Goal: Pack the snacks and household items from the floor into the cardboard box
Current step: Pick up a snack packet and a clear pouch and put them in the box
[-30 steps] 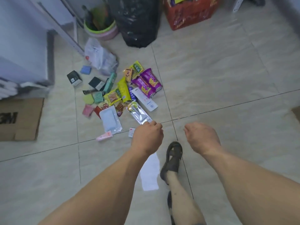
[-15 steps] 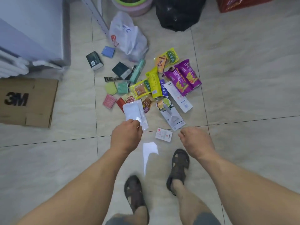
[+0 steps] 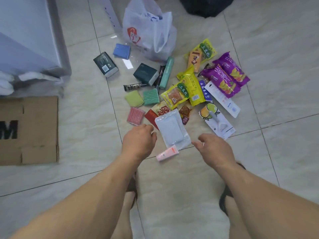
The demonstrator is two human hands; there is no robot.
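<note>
Two bare forearms reach down over a floor (image 3: 276, 49) of pale, glossy marbled tiles with dark grout lines. At far left stands a grey-white cabinet (image 3: 25, 40), and near it, flat on the floor at the left edge, lies a brown cardboard box (image 3: 34, 131) printed with a large black letter. A white plastic bag (image 3: 148, 31) with a red mark slumps at the far side, and a black bag (image 3: 205, 6) shows at the top edge.

Between the bags and the hands a loose scatter of small goods lies on the tiles: two purple snack bags (image 3: 226, 75) at the right, yellow snack packets (image 3: 188, 85) overlapping each other in the middle, a dark green box (image 3: 145, 74), a black box (image 3: 106, 64) and a blue pad (image 3: 121, 51) farther left, green sponges (image 3: 143, 98) side by side, and a pink sponge (image 3: 135, 116) nearer. A clear pouch with a white pad inside (image 3: 172, 130) lies nearest, partly over the red wrappers, with a small pink tube (image 3: 167, 153) just at its near end. A fruit-printed card pack (image 3: 216, 121) lies to the right.

The left hand (image 3: 139, 142) hangs just left of the clear pouch, fingers loosely curled and holding nothing. The right hand (image 3: 214, 149) hovers just right of it, fingers relaxed and half bent, also empty.
</note>
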